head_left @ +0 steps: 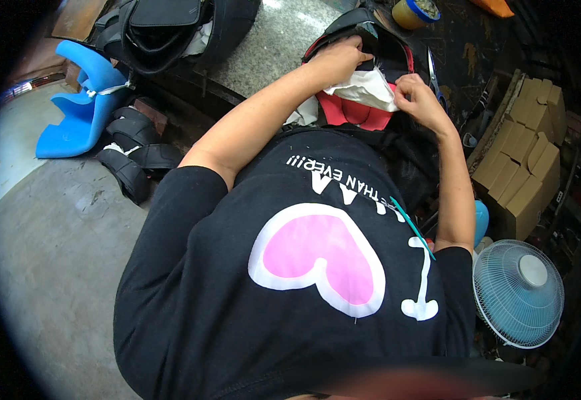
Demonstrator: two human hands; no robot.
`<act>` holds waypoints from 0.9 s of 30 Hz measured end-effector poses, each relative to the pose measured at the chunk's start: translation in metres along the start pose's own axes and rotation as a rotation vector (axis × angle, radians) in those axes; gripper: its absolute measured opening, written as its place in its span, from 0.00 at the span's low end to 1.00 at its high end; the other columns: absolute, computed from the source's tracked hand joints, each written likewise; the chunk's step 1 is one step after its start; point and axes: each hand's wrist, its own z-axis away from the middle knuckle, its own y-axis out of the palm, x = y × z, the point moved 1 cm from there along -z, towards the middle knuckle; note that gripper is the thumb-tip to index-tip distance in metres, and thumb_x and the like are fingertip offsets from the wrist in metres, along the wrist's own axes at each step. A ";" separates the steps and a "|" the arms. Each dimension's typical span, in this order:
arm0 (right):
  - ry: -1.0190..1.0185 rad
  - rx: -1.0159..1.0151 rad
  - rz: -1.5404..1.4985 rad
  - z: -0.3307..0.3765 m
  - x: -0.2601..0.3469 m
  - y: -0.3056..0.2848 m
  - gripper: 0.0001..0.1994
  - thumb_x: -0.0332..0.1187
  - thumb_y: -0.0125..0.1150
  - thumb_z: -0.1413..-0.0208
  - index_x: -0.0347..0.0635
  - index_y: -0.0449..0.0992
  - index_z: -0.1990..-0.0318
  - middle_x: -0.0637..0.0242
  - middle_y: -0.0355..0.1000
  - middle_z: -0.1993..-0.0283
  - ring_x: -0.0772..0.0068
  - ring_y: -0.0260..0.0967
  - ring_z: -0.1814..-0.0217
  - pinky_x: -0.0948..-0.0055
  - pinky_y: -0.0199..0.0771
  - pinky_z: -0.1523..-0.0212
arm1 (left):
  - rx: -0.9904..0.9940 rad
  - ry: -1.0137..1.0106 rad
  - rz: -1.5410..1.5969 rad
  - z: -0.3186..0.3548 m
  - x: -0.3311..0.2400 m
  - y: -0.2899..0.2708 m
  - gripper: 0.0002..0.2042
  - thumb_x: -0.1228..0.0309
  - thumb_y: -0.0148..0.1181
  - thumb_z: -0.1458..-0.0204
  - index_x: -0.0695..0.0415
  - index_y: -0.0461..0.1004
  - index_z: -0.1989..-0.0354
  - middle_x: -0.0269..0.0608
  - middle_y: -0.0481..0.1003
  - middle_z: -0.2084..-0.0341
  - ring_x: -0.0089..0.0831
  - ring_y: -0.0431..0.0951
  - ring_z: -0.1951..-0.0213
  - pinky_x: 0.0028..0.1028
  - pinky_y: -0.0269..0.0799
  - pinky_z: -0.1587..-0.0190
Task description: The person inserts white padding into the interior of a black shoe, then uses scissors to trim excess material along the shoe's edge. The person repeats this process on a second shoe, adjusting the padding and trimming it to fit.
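Observation:
A black, bag-like piece (370, 23) with red edging lies on the worktop in front of me, its mouth toward me. My left hand (340, 61) reaches into it, fingers bent together; what they hold, if anything, is hidden. A crumpled white sheet (364, 90), cloth or paper, hangs out between my hands. My right hand (420, 100) pinches its right end between thumb and fingers. Below the sheet a red lining panel (354, 115) shows close to my body. Scissors (432, 70) lie just beyond my right hand, their lower part partly hidden.
A stone-topped worktop (270, 50) carries a black bag (164, 40) at left and a yellow jar (416, 13) at the back. Blue foam (80, 107) and black padded pieces (137, 147) lie left. Cardboard boxes (517, 167) and a fan (518, 293) stand right.

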 end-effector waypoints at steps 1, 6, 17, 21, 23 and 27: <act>-0.012 0.034 -0.112 0.004 0.000 -0.002 0.08 0.29 0.58 0.52 0.33 0.70 0.74 0.59 0.70 0.67 0.61 0.66 0.55 0.66 0.66 0.49 | -0.023 -0.005 -0.015 0.002 -0.001 0.000 0.17 0.71 0.56 0.46 0.46 0.78 0.47 0.46 0.72 0.58 0.44 0.74 0.54 0.37 0.70 0.50; 0.108 0.127 -0.544 0.024 -0.005 -0.010 0.13 0.31 0.62 0.51 0.38 0.64 0.78 0.63 0.69 0.59 0.70 0.62 0.49 0.72 0.60 0.46 | -0.008 -0.039 -0.022 0.006 -0.005 -0.007 0.17 0.65 0.57 0.46 0.46 0.78 0.48 0.46 0.72 0.56 0.44 0.74 0.53 0.38 0.70 0.48; 0.478 -0.159 0.398 -0.028 0.028 0.014 0.28 0.61 0.49 0.42 0.42 0.77 0.61 0.49 0.78 0.66 0.52 0.78 0.61 0.60 0.75 0.58 | 0.076 -0.003 -0.272 0.020 -0.035 -0.020 0.46 0.41 0.70 0.69 0.53 0.69 0.39 0.46 0.69 0.49 0.43 0.68 0.47 0.39 0.69 0.45; 0.316 -0.004 0.653 -0.041 0.036 0.038 0.18 0.49 0.56 0.44 0.43 0.77 0.70 0.51 0.76 0.69 0.49 0.76 0.60 0.55 0.72 0.61 | 0.073 -0.019 -0.221 0.021 -0.031 -0.019 0.47 0.40 0.70 0.69 0.54 0.68 0.38 0.47 0.68 0.48 0.45 0.68 0.45 0.40 0.69 0.44; 0.343 -0.046 0.426 -0.034 0.019 0.028 0.16 0.47 0.56 0.45 0.43 0.78 0.68 0.53 0.77 0.66 0.50 0.76 0.60 0.55 0.73 0.61 | 0.053 -0.053 -0.143 0.022 -0.026 -0.018 0.47 0.39 0.70 0.69 0.55 0.67 0.38 0.49 0.67 0.46 0.48 0.68 0.44 0.40 0.67 0.43; 0.381 -0.037 -0.152 -0.011 -0.012 0.021 0.13 0.42 0.55 0.45 0.40 0.75 0.69 0.54 0.72 0.72 0.59 0.70 0.72 0.65 0.69 0.66 | 0.028 -0.106 -0.057 0.024 -0.019 -0.017 0.48 0.39 0.69 0.68 0.57 0.66 0.38 0.54 0.65 0.42 0.51 0.67 0.41 0.41 0.65 0.40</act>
